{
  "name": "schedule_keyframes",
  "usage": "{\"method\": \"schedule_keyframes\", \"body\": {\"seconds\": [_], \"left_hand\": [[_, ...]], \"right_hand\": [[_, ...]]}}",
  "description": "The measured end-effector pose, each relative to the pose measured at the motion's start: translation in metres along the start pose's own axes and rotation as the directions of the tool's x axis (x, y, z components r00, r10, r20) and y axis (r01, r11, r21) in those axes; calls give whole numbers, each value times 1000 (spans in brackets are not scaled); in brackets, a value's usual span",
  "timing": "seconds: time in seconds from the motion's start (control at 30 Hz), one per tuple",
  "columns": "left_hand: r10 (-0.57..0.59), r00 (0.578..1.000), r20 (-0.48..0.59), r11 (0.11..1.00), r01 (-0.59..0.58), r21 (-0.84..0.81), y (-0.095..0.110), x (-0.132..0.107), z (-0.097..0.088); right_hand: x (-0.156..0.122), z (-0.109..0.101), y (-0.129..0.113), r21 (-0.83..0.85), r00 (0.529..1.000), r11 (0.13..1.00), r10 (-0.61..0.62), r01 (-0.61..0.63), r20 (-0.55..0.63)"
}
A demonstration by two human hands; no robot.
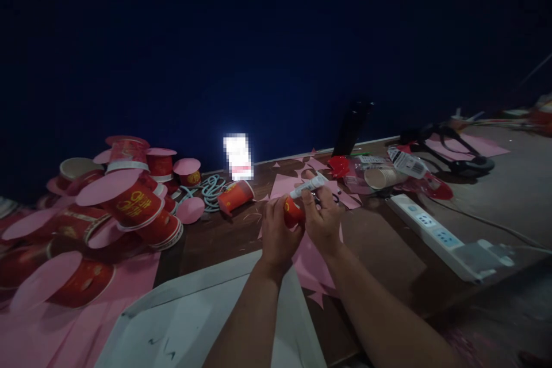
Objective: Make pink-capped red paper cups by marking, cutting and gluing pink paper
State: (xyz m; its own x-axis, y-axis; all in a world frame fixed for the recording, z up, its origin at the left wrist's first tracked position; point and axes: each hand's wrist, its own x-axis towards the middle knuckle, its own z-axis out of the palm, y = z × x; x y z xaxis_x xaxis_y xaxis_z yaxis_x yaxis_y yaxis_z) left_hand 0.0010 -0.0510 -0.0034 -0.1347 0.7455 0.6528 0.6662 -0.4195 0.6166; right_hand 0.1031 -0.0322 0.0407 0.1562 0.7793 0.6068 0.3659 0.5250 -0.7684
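My left hand (274,236) is closed around a small red paper cup (293,214), whose far side is hidden by the fingers. My right hand (322,217) grips a slim white tube (307,186) with print on it. The tube lies slantwise just above the cup; whether its tip touches the cup I cannot tell. Under both hands are pink paper sheets (308,259) with cut-out shapes and scraps. Left of my hands another red paper cup (236,196) rests on its side. Part of a pair of scissors (318,200) shows behind my right hand.
Red cups with pink paper discs (138,201) are heaped at the left. A white tray (181,310) lies in front of me. A glowing screen (238,156) and a pale cable (211,192) sit behind. To the right are bagged paper cups (383,177) and a power strip (431,233).
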Motion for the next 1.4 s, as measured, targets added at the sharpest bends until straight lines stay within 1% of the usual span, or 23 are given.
{"method": "schedule_keyframes", "body": {"seconds": [0.13,0.27,0.33,0.4,0.5,0.6,0.7,0.83,0.93,1.17,1.3,1.4], "left_hand": [[-19,1000,-2,1000,19,-9,-1,0,1],[-50,999,-9,999,49,-19,0,1,0],[-60,998,-11,998,60,-18,1,1,-1],[-75,997,-7,997,75,-16,0,1,-2],[-91,996,-4,996,91,-13,0,1,-2],[-80,997,-4,997,80,-11,-1,0,-1],[-68,998,-18,998,68,-15,-2,0,0],[-64,998,-22,998,63,-23,-1,0,1],[-37,999,-22,999,36,-21,-1,0,1],[23,1000,-17,1000,-23,-14,-1,-2,1],[23,1000,-18,1000,-24,-13,1,-2,0],[10,1000,7,1000,-10,-19,2,-1,0]], "right_hand": [[1,-2,-4,-7,997,998,-66,66,40],[1,-3,-6,-51,989,988,-140,142,53],[1,-3,-6,-84,984,981,-172,176,49],[1,-4,-7,-113,981,974,-195,195,8],[0,-4,-8,-100,982,980,-179,173,-54],[-1,-4,-8,-46,988,987,-152,151,-17],[-2,-3,-8,-23,984,984,-177,178,34],[-2,-2,-9,-76,972,970,-230,232,39],[-1,-2,-9,-99,971,966,-236,239,33],[2,-4,-11,-84,978,975,-206,208,25],[3,-3,-8,-89,986,983,-165,163,-10],[4,-3,-4,-101,987,983,-155,151,-31]]}}
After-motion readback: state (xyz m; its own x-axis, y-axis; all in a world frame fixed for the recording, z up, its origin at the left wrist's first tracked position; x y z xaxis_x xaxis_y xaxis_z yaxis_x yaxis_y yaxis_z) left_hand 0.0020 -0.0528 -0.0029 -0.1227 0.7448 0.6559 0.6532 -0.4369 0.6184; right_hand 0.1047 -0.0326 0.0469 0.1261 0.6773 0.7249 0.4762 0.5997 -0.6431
